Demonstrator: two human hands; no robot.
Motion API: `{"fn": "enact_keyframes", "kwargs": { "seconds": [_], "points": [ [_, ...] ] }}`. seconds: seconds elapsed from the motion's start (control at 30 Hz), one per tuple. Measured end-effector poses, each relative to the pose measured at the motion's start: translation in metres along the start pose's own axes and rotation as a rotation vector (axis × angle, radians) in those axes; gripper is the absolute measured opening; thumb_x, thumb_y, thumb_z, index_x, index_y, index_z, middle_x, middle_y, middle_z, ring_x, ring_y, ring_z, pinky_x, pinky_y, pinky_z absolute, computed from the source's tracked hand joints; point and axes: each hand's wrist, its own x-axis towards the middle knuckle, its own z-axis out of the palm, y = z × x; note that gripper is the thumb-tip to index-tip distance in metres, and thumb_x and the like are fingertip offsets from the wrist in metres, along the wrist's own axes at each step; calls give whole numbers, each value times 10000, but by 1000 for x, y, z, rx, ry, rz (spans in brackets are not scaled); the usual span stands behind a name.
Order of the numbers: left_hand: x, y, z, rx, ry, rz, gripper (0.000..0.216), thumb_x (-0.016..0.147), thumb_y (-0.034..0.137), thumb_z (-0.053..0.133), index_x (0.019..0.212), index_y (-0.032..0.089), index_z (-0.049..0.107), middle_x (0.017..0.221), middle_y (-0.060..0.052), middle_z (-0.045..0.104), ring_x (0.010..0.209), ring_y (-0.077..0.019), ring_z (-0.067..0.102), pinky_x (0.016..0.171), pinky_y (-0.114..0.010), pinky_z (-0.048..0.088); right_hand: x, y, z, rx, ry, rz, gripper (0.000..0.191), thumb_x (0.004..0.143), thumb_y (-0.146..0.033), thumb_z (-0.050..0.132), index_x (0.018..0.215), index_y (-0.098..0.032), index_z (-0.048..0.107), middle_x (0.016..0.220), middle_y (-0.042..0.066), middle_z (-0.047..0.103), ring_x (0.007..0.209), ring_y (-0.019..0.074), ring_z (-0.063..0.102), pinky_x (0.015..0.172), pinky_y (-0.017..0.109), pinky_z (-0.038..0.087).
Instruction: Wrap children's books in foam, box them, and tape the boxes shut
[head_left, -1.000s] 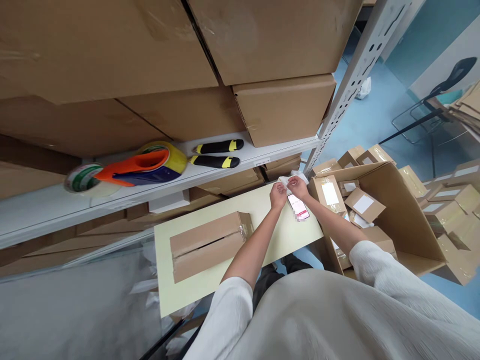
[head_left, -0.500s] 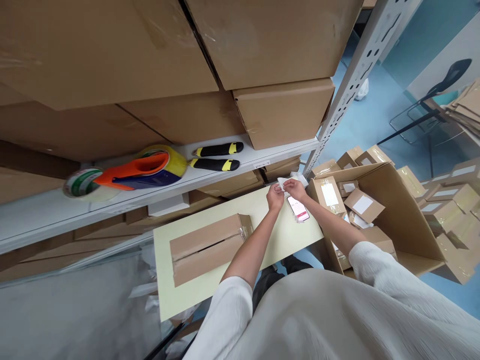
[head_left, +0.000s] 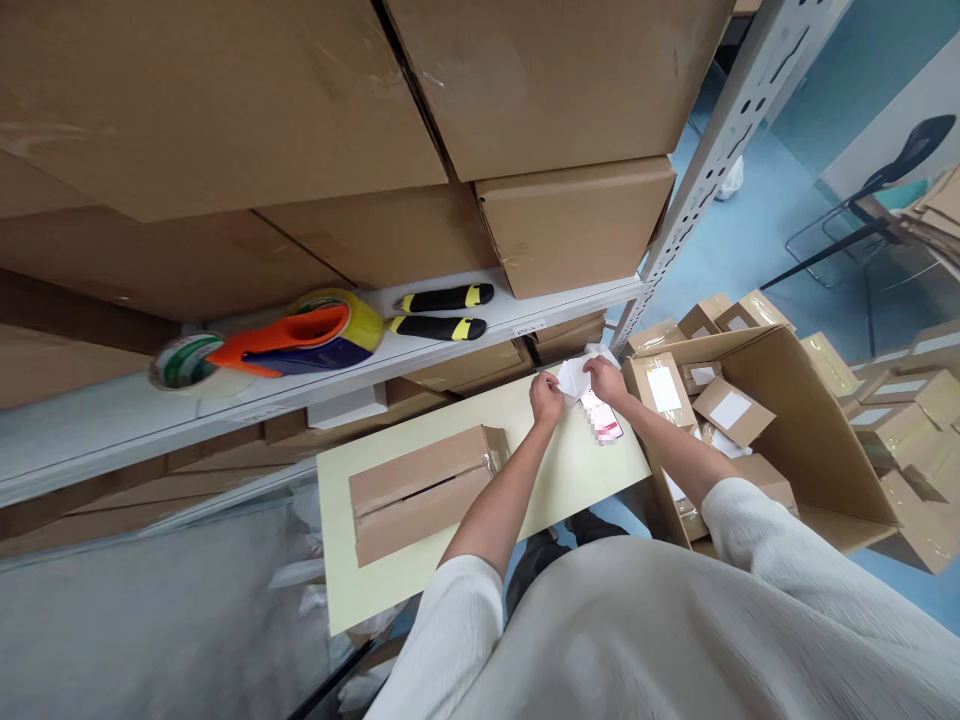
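Observation:
A small white paper sheet, which looks like a label, is stretched between my two hands above the far right part of the pale yellow table. My left hand pinches its left edge, and my right hand grips the right edge. Just below the sheet lies a phone with a lit pink and white screen, its upper part covered by the paper. To the left of my forearm a taped cardboard box rests flat on the table.
A large open carton with several small labelled boxes stands right of the table. Above, a shelf bears an orange tape dispenser, a tape roll and two black-yellow cutters. A white perforated post rises behind.
The white sheet has been spread out wider between my hands and now shows more of its face. My right hand has shifted slightly right, away from the left one.

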Motion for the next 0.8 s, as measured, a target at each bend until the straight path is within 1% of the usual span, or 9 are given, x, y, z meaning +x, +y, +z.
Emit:
{"fn": "enact_keyframes", "kwargs": {
  "seconds": [0.07, 0.2, 0.27, 0.37, 0.5, 0.6, 0.73, 0.8],
  "points": [
    [0, -1, -4, 22, 12, 15, 223, 774, 12, 562, 762, 231, 599, 954, -26, 697, 886, -186, 657, 879, -316, 496, -1, 1, -3, -101, -42, 28, 472, 1020, -89, 366, 1263, -178, 761, 1319, 130, 714, 1205, 274, 640, 1037, 366, 484],
    [0, 0, -13, 54, 60, 23, 279, 745, -21, 580, 818, 236, 662, 1024, -45, 701, 999, -242, 662, 952, -370, 471, -2, 5, -4, -209, -101, 84, 493, 1049, -122, 380, 1394, -150, 731, 1407, 167, 688, 1310, 294, 607, 1102, 372, 442],
    [-1, 1, -18, 70, 97, 27, 318, 711, -51, 597, 822, 238, 669, 1040, -54, 689, 1016, -268, 653, 970, -399, 458, -2, 8, -3, -237, -123, 121, 487, 1062, -152, 389, 1421, -148, 719, 1442, 184, 668, 1349, 312, 586, 1120, 392, 428],
    [-3, 2, -27, 79, 152, 28, 347, 673, -85, 590, 797, 235, 639, 1060, -63, 658, 1046, -290, 640, 987, -424, 450, -4, 12, 1, -276, -165, 158, 479, 1061, -163, 398, 1420, -146, 716, 1468, 200, 645, 1391, 333, 552, 1138, 419, 408],
    [-10, 4, -43, 33, 192, 71, 367, 670, -87, 553, 832, 239, 601, 1093, -61, 616, 1075, -273, 629, 1005, -413, 450, -5, 15, 7, -323, -223, 161, 459, 1050, -192, 422, 1400, -133, 713, 1475, 219, 624, 1408, 360, 518, 1160, 461, 383],
    [-15, 8, -57, -22, 212, 99, 364, 700, -74, 533, 873, 240, 593, 1114, -63, 597, 1083, -255, 628, 1021, -404, 451, -3, 17, 13, -340, -251, 166, 453, 1035, -233, 454, 1394, -115, 705, 1484, 248, 599, 1418, 391, 492, 1177, 515, 361],
    [-22, 14, -71, -129, 236, 83, 340, 751, -49, 513, 899, 245, 602, 1129, -61, 581, 1090, -233, 622, 1007, -381, 467, 1, 20, 20, -317, -321, 207, 491, 988, -254, 520, 1443, -134, 658, 1490, 259, 576, 1415, 419, 477, 1169, 583, 351],
    [-27, 16, -76, -179, 226, 66, 337, 773, -38, 510, 920, 247, 611, 1140, -58, 577, 1060, -220, 616, 973, -366, 476, 0, 20, 21, -304, -317, 215, 523, 966, -256, 549, 1475, -165, 630, 1517, 248, 549, 1420, 429, 463, 1153, 603, 358]
  ]
}}
